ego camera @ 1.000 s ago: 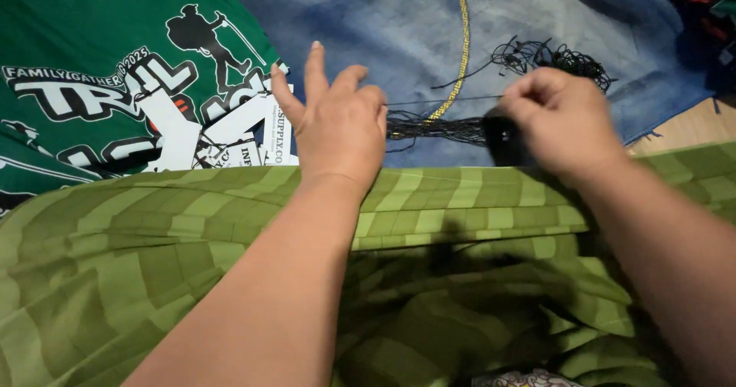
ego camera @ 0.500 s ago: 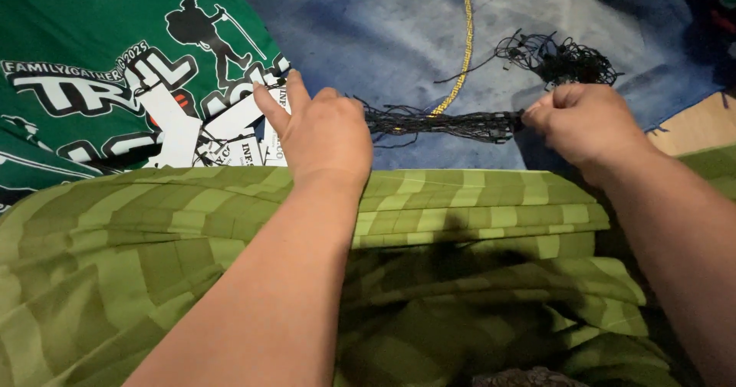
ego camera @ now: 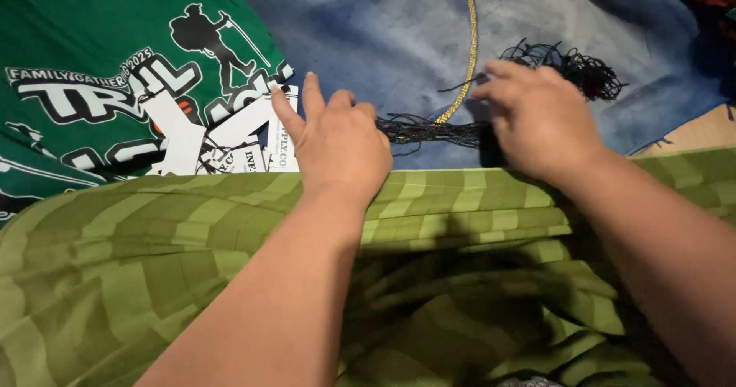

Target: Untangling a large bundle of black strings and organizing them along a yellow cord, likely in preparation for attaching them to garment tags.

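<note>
A bundle of black threads point(ego camera: 437, 130) runs across the middle of the frame, stretched between the two hands over a blue denim cloth point(ego camera: 368, 34). The left hand point(ego camera: 337, 145) sits at centre, palm down, its thumb and first two fingers spread and lifted while the others curl at the left end of the bundle — whether they pinch the strands I cannot tell. The right hand point(ego camera: 540, 119) lies just right of centre, knuckles up, fingers bent over the other end of the threads and a dark patch beneath them; its grip is hidden under the hand. Past the right hand, toward the upper right, the threads spread into a loose black tangle point(ego camera: 571, 65). A yellow braided cord point(ego camera: 469, 42) drops from the top edge down to the bundle. In the upper left lies a green printed shirt point(ego camera: 100, 42), with white paper tags point(ego camera: 261, 153) just beside the left thumb. A green striped fabric point(ego camera: 153, 264) fills the lower half of the frame — both forearms lie over it. A strip of pale wood point(ego camera: 694, 134) shows at the right edge.
</note>
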